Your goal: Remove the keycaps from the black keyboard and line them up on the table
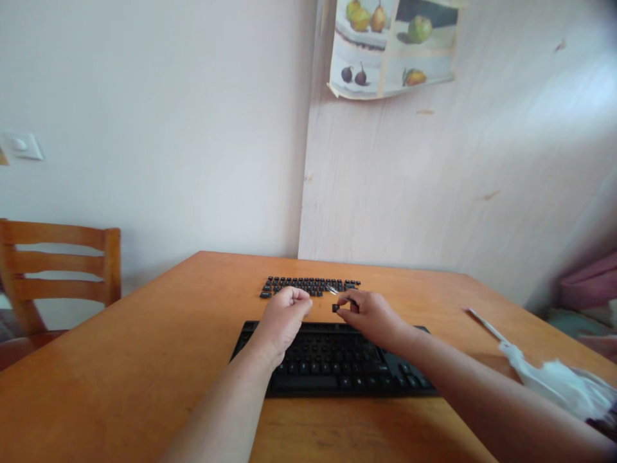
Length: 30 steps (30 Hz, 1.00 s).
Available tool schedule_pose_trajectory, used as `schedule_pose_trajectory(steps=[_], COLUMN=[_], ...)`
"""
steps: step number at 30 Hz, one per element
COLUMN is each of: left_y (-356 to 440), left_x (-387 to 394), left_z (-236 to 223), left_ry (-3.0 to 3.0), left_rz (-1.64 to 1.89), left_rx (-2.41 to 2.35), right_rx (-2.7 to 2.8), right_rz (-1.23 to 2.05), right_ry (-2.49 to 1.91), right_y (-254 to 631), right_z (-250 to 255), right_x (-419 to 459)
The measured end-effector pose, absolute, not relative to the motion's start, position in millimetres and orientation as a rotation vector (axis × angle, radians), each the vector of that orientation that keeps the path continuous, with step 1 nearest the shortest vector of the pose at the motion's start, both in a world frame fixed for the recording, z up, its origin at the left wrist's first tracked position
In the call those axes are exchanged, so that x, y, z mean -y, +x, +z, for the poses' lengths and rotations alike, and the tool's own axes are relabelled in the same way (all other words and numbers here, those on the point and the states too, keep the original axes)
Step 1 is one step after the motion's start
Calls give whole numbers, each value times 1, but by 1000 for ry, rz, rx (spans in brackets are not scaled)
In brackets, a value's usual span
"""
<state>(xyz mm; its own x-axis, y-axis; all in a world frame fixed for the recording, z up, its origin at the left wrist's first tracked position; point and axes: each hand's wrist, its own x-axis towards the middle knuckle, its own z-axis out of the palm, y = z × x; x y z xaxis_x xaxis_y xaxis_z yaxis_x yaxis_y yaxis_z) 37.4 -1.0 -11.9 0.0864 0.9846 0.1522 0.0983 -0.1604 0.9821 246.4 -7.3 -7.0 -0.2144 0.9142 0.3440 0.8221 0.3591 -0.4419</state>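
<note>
A black keyboard [332, 360] lies on the wooden table, with part of its upper area bare of keycaps. Above its back edge, my right hand [371, 315] pinches a small black keycap [335, 308] between thumb and fingers. Thin shiny metal wires [331, 289] show just beyond those fingertips; whether the hand touches them I cannot tell. My left hand [286, 315] is closed in a pinch over the keyboard's left part, and what is in its fingertips, if anything, is too small to name. Behind both hands, loose black keycaps [301, 283] are laid out in rows.
On the table's [159, 347] right side lie a white plastic bag [554, 379] and a thin pale stick [486, 325]. A wooden chair [62, 263] stands at the left. Fruit paintings [393, 48] hang on the wall behind.
</note>
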Motion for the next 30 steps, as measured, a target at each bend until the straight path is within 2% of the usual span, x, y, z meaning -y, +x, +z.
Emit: schedule_pose_trajectory(steps=[12, 30], left_y=[23, 25], left_x=[-6, -4], left_z=[-5, -7], left_ry=[1337, 1381], left_rz=[1327, 1313], left_rx=[-1196, -1181], right_rx=[2061, 2176], right_rz=[219, 122], right_ry=[-1860, -1883], right_y=[259, 245], right_z=[-26, -39], right_x=[-78, -96])
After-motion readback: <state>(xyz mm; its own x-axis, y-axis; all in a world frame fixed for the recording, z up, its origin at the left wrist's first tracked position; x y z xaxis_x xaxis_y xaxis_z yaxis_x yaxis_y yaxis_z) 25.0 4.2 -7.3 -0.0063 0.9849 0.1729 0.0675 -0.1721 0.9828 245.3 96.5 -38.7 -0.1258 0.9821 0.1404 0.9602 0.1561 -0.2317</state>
